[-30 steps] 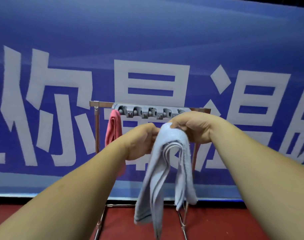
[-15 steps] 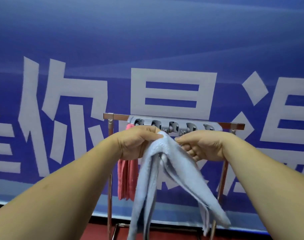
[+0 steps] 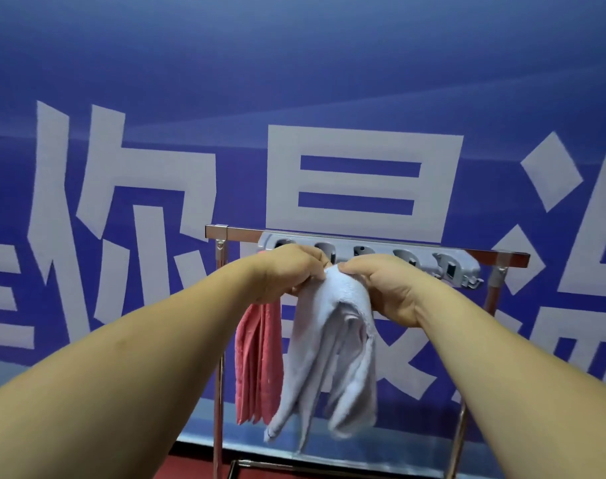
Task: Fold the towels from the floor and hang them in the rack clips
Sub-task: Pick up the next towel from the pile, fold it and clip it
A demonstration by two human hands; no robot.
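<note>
A folded light blue towel (image 3: 332, 347) hangs from both my hands, its bunched top pressed up against the grey clip strip (image 3: 415, 259) near the second clip from the left. My left hand (image 3: 287, 271) pinches the top from the left and my right hand (image 3: 381, 285) grips it from the right. A folded pink towel (image 3: 256, 368) hangs from the leftmost clip, its top hidden behind my left hand. The strip sits on a chrome rack rail (image 3: 239, 233). Three clips to the right hold nothing.
A blue banner with large white characters (image 3: 360, 181) fills the wall just behind the rack. Chrome rack legs (image 3: 219, 340) stand at either side. A strip of red floor (image 3: 204, 470) shows at the bottom.
My hands have brought the blue towel's top closer together and up against the clip strip; the rack looms larger and the towel's hanging ends have swung in.
</note>
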